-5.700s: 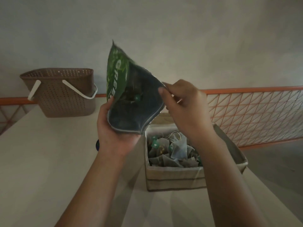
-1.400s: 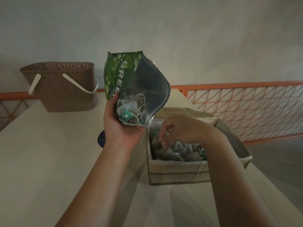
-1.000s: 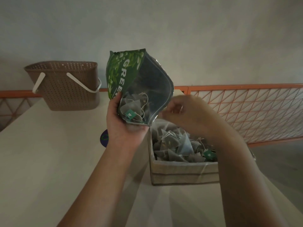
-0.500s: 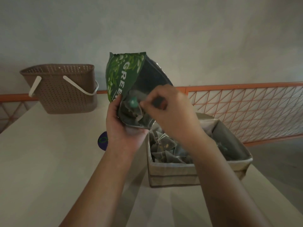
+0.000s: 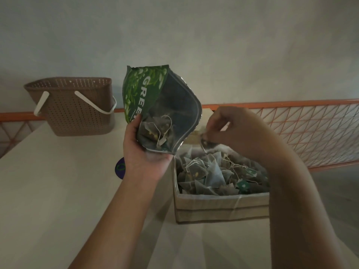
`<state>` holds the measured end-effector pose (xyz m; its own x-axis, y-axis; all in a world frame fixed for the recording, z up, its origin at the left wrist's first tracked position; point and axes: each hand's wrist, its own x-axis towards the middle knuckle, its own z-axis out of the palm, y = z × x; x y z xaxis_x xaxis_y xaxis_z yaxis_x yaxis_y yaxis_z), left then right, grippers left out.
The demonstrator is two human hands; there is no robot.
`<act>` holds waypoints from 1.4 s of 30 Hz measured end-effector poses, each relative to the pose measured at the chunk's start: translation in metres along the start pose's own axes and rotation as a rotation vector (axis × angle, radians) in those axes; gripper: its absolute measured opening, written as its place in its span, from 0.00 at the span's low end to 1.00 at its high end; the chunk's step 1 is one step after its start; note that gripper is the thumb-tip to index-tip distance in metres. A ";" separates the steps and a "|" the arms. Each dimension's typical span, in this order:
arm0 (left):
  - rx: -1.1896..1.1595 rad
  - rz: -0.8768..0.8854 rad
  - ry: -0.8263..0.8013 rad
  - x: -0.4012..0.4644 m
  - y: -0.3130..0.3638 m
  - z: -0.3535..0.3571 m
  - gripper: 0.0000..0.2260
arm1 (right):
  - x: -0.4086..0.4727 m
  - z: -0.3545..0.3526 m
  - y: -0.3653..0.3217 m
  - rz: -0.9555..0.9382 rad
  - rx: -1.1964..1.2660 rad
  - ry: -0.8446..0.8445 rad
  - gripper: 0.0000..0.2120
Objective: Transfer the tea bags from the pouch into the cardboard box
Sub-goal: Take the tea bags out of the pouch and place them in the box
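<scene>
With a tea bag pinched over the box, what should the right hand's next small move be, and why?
Probably lower slightly and let go. The right hand pinches a tea bag directly above the cardboard box, which already holds a pile of bags. The left hand holds the pouch open with a few bags inside, so another reach follows.

Home-like room: plain wall [image 5: 213, 35], pale table [image 5: 48, 191], perforated plastic basket [image 5: 71, 107], orange mesh railing [image 5: 310, 133].

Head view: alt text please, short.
Right hand pinches a tea bag above a cardboard box full of tea bags, while the left hand holds the open green pouch, a few bags inside. Brown basket behind.
</scene>
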<state>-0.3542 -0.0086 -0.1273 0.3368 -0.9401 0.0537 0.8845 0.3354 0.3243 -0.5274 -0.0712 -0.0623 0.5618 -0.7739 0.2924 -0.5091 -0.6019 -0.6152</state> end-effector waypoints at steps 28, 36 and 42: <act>0.022 -0.035 -0.005 0.001 -0.006 -0.001 0.21 | -0.001 0.028 -0.032 -0.128 0.404 0.368 0.05; 0.014 0.017 -0.014 0.001 -0.004 -0.002 0.20 | -0.003 -0.003 -0.016 -0.088 0.371 0.361 0.05; 0.066 0.039 0.033 0.004 -0.008 -0.002 0.17 | 0.001 0.014 -0.017 -0.207 0.190 0.408 0.04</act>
<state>-0.3594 -0.0146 -0.1320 0.3822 -0.9233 0.0368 0.8474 0.3661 0.3846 -0.5088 -0.0589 -0.0613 0.3180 -0.6791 0.6616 -0.2646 -0.7337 -0.6259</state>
